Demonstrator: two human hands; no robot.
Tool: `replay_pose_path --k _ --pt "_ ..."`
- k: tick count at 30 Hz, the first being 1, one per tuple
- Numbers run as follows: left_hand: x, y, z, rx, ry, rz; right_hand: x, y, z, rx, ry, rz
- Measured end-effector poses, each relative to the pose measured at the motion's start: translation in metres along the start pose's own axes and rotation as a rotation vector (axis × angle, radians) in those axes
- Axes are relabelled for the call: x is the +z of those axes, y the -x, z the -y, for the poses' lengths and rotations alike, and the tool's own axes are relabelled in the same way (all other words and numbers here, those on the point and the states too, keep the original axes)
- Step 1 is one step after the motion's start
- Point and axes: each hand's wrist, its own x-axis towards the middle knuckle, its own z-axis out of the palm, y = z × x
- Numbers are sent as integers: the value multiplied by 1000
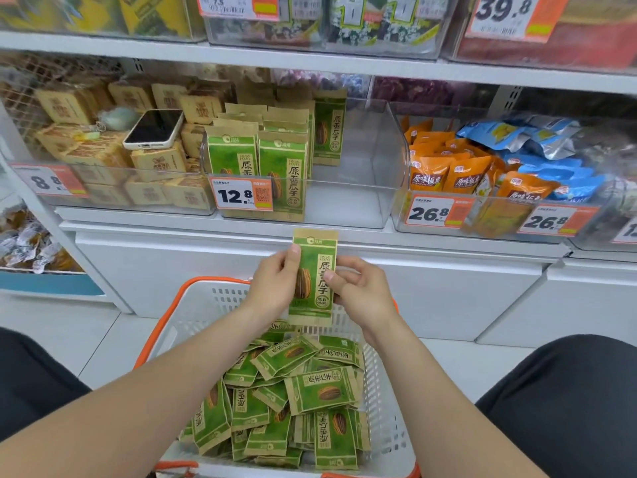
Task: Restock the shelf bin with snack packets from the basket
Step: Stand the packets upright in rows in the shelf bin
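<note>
Here, the left hand (pixel 275 281) and right hand (pixel 362 291) together pinch one green snack packet (pixel 313 277) upright above the basket (pixel 389 391), below the half-filled clear shelf bin (pixel 344 201). Set in carelessly, it could topple the standing rows or knock the price tag (pixel 241 194).

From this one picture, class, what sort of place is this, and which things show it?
Most likely a shop's snack aisle: orange price tags on clear shelf bins, stacked sunflower seed packets, and an orange-rimmed basket of more.
</note>
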Motion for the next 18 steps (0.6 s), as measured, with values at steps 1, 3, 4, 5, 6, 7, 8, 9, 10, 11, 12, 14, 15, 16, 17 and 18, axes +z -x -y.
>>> replay_pose_path --k 1,3,4,5,6,7,8,9,10,11,12,14,15,16,17,18 --pt "3 3 -5 31 -17 33 1 1 4 -44 -13 -26" --pt "10 5 -16 78 -5 14 4 2 11 -115 -53 -74" --pt "13 5 -22 81 25 -7 5 3 14 -145 -84 -91" --pt "15 4 -27 83 60 -30 6 4 19 -176 -103 -96" --pt "17 3 -33 81 83 -51 8 6 24 -202 -133 -91" --pt "17 1 -39 82 100 -69 9 7 28 -224 -146 -83" --pt "16 0 -45 84 108 -78 11 7 32 -234 -165 -80" --pt "15 -2 -49 92 113 -82 12 6 36 -237 -175 -87" --pt "14 -3 -54 102 115 -75 13 4 39 -231 -198 -102" --pt "13 -3 -59 120 126 -66 13 2 42 -219 -219 -113" --pt "12 -3 -64 127 129 -54 14 1 45 -198 -249 -117" --pt "13 -1 -76 148 116 -38 13 -1 53 -163 -291 -116" --pt "13 0 -83 163 102 -29 12 -1 57 -155 -292 -121" --pt "13 0 -88 175 89 -10 11 -2 62 -149 -285 -133" --pt "12 0 -93 187 81 2 10 -2 68 -154 -265 -144" --pt "12 -1 -99 199 72 15 8 -3 75 -165 -237 -154"
